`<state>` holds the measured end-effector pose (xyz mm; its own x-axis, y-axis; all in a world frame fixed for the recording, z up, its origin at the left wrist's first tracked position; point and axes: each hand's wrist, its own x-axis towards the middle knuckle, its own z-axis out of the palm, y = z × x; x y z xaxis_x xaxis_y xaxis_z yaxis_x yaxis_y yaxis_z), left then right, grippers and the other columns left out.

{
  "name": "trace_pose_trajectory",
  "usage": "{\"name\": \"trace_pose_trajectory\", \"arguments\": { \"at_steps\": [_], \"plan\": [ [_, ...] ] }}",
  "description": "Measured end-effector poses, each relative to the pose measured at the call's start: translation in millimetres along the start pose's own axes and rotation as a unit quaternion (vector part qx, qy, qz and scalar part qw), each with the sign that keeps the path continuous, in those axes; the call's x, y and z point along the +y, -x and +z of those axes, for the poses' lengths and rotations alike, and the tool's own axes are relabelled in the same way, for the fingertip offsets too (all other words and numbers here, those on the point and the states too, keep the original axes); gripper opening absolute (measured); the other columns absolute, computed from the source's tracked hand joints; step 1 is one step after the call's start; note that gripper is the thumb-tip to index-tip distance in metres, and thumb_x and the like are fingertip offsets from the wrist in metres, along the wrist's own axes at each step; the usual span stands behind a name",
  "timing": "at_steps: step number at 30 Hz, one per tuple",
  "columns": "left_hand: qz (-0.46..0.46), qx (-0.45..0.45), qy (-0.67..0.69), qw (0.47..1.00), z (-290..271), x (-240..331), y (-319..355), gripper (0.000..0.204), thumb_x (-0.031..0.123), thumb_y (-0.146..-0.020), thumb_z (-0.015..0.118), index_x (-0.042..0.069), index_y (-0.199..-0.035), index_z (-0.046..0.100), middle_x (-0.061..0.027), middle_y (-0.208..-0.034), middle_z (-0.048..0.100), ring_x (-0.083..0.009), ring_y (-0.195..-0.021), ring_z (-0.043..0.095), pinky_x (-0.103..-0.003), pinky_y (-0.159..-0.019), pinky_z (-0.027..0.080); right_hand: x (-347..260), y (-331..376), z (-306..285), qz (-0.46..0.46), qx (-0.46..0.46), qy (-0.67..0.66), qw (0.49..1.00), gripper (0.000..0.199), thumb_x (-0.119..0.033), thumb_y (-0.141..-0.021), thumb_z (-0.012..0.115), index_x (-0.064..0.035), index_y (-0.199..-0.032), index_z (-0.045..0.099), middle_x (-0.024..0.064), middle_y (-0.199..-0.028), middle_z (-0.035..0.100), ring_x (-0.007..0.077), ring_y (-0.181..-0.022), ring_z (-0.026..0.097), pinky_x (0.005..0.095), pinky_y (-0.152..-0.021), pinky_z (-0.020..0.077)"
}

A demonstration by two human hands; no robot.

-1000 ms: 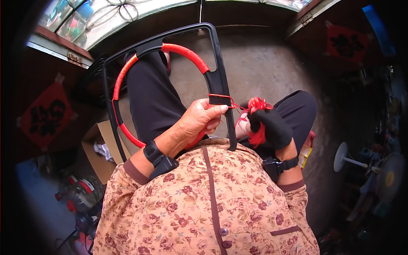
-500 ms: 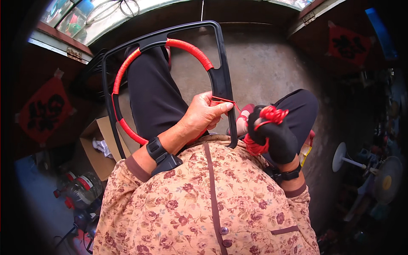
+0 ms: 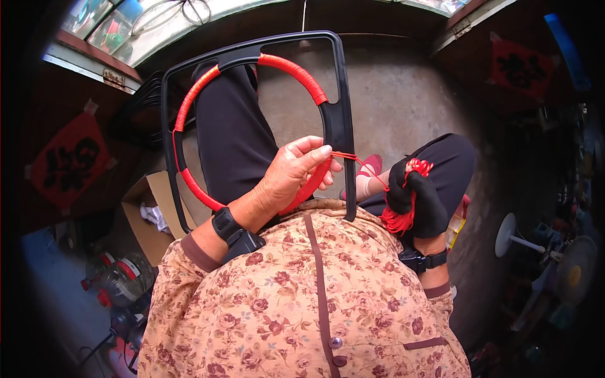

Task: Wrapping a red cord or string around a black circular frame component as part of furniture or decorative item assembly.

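A black plastic frame with a round ring inside it rests upright against my lap. Tight windings of red cord cover several stretches of the ring, with bare black parts between. My left hand, bare, is at the ring's right side, thumb and forefinger pinching the cord; the other fingers are partly hidden behind the thumb. From that pinch a doubled red strand crosses the frame's right bar toward my right hand. That hand wears a black glove and is closed round a looped bundle of red cord, which hangs out below the fingers.
An open cardboard box with white cloth stands left of my lap, near large clear bottles with red caps. At the right is a white fan. Concrete floor lies beyond my knees, before a dark doorway.
My right hand has moved a little to the right with the bundle. My left thumb has drawn back from the frame's right bar, and the frame has shifted slightly right in view.
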<state>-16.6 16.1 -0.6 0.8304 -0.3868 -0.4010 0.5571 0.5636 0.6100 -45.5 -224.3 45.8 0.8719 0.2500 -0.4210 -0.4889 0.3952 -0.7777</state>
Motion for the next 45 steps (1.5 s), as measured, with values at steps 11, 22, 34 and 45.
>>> {"name": "trace_pose_trajectory", "arguments": {
  "at_steps": [11,22,34,45],
  "plan": [
    [-0.03,-0.024,-0.044,0.998,5.6,3.7,-13.2,0.022,0.027,-0.093,0.058,0.005,-0.095,0.057,-0.0059,-0.071,0.062,-0.0092,-0.048,0.051,-0.021,-0.043,0.042,-11.8,-21.0,9.4,-0.147,0.044,0.446,0.882,0.01,-0.014,-0.087,0.058,-0.0047,-0.087,0.054,-0.0015,-0.066,0.051,0.004,-0.057,0.045,0.02,-0.053,0.0349],
    [-0.002,0.002,-0.012,1.0,-9.3,-5.3,-9.9,0.019,0.023,-0.094,0.057,0.004,-0.094,0.054,-0.0132,-0.08,0.065,-0.0163,-0.059,0.064,-0.025,-0.048,0.054,-7.7,4.3,-21.9,-0.059,0.074,-0.122,0.988,0.02,-0.028,-0.095,0.05,-0.0096,-0.089,0.052,-0.0013,-0.066,0.044,0.0061,-0.046,0.035,0.0209,-0.045,0.0315],
    [-0.033,-0.016,0.008,0.999,-2.2,-5.4,-5.2,0.016,0.022,-0.095,0.055,0.006,-0.092,0.052,-0.0126,-0.079,0.064,-0.0168,-0.059,0.064,-0.025,-0.048,0.053,-94.2,111.4,-342.3,-0.356,0.318,-0.227,0.849,0.025,-0.033,-0.096,0.048,-0.0106,-0.093,0.059,0.0065,-0.086,0.061,0.018,-0.078,0.057,0.0358,-0.078,0.0469],
    [-0.044,-0.039,0.031,0.998,-7.9,-3.4,-13.7,0.015,0.02,-0.095,0.055,0.005,-0.093,0.053,-0.0118,-0.083,0.065,-0.0177,-0.067,0.066,-0.028,-0.055,0.056,-165.2,69.7,-342.0,-0.248,0.329,-0.091,0.907,0.034,-0.038,-0.094,0.051,-0.0071,-0.106,0.06,0.0074,-0.096,0.063,0.0195,-0.086,0.058,0.0343,-0.084,0.0468]
  ]
}}
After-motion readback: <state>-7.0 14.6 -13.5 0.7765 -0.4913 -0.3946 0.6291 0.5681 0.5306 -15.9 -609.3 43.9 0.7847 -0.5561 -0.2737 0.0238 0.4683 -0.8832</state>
